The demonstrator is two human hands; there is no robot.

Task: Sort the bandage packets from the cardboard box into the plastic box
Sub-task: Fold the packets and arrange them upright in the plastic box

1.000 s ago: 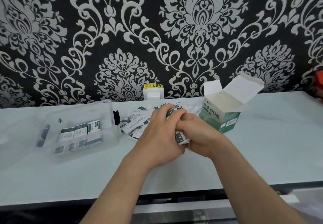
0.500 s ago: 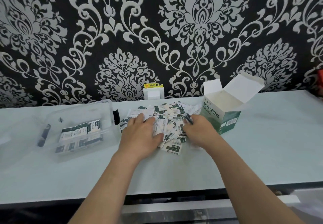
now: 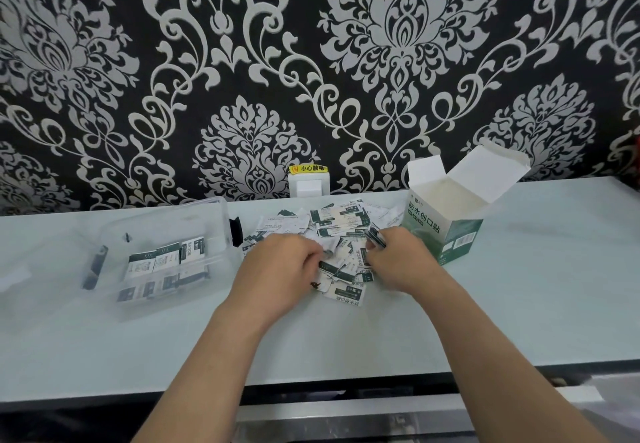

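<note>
Head view shows both your hands down on the loose heap of bandage packets point(image 3: 341, 224), which is spread on the pale table point(image 3: 536, 304) between the plastic box and the cardboard box. Your left hand point(image 3: 280, 269) lies knuckles-up on the heap's left side with its fingers curled down into the packets; whether they grip anything cannot be told from here. Your right hand point(image 3: 401, 264) sits on the heap's right side, its thumb and forefinger pinching a dark-edged packet point(image 3: 375, 239). The cardboard box point(image 3: 446, 224) stands upright just beside your right hand, its top flaps open. The clear plastic box point(image 3: 218, 228) stands left of the heap, near it, open at the top, with a row of sorted packets point(image 3: 166, 259) lying flat inside. Behind the heap, a white wall socket point(image 3: 308, 184) with a yellow label sits at the foot of the black-and-silver patterned wall point(image 3: 242, 62).
</note>
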